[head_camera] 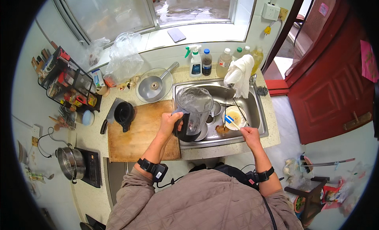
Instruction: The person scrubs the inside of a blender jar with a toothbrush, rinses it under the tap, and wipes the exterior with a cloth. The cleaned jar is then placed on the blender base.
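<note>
My left hand [169, 124] is wrapped round the handle of a clear blender jug [197, 108] with a dark base, tilted above the left part of the steel sink [263, 124]. My right hand [251, 137] grips the pale handle of a small brush with a blue head [229, 119]. The blue head is over a white bowl [243, 112] that has yellowish liquid in it. Dark chopsticks [240, 108] lean across the bowl. Beside it a brown scrap [221, 129] lies on the sink floor. Partly behind the jug are small metal dishes [217, 108].
A wooden cutting board [148, 138] adjoins the sink, with a black cup-like container [124, 111] on it and a cleaver [112, 113] alongside. Behind stand a saucepan [148, 89] and a spray bottle [195, 64]. White cloth [240, 74] drapes over the sink's back. A steel pot [71, 161] stands left.
</note>
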A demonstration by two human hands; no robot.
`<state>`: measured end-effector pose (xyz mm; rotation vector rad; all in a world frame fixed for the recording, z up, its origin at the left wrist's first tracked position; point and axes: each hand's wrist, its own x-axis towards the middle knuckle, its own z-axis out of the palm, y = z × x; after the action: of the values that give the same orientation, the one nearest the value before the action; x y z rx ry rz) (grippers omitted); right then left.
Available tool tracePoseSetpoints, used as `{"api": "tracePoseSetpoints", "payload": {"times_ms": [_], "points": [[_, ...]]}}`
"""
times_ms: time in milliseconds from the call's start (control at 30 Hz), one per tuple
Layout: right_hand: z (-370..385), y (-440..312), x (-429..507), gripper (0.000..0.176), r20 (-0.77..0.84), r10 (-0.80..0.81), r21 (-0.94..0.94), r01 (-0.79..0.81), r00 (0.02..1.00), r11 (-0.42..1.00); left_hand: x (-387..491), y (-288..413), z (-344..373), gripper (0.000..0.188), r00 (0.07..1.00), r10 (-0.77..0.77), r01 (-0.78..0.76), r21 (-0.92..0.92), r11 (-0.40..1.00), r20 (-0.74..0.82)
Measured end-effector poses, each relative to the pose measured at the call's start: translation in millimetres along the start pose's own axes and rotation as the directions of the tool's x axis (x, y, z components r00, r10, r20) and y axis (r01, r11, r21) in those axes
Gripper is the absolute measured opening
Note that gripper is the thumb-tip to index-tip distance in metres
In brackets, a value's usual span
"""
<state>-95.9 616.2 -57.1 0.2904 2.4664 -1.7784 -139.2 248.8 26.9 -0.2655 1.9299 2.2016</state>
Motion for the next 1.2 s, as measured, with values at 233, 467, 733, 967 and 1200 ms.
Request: {"api": "tracePoseSetpoints", "payload": {"times_ms": [233, 467, 733, 967, 1200], "points": [[-7.7, 7.8, 16.4, 0.023, -0.001, 0.097, -0.016, -0.097, 0.995, 0.995, -10.9, 51.5, -11.9, 0.038, 0.99, -0.142, 0.143, 0.13, 0.981, -0.02], [6.1, 19.0, 27.5, 0.026, 0.022, 0.043, -0.147, -0.04, 0.999, 0.988, -19.0, 81.9, 5.5, 0.03, 0.98, -0.192, 0.119, 0.645, 0.754, 0.043], [9.9, 22.6, 30.5, 0.025, 0.077, 0.043, -0.146, -0.032, 0.996, 0.989, -10.6, 82.7, 24.6, 0.035, 0.965, -0.251, 0.161, 0.923, 0.35, -0.073], [10.8, 22.6, 25.3, 0.024, 0.097, 0.012, -0.106, -0.002, 0.995, 0.994, -2.6, 68.8, 29.2, 0.05, 0.958, -0.288, 0.039, 0.995, 0.088, -0.012], [10.4, 20.9, 19.0, 0.024, 0.08, 0.002, -0.074, 0.004, 0.997, 0.997, 5.4, 60.2, 37.1, 0.055, 0.945, -0.326, -0.045, 0.995, -0.094, 0.012]]}}
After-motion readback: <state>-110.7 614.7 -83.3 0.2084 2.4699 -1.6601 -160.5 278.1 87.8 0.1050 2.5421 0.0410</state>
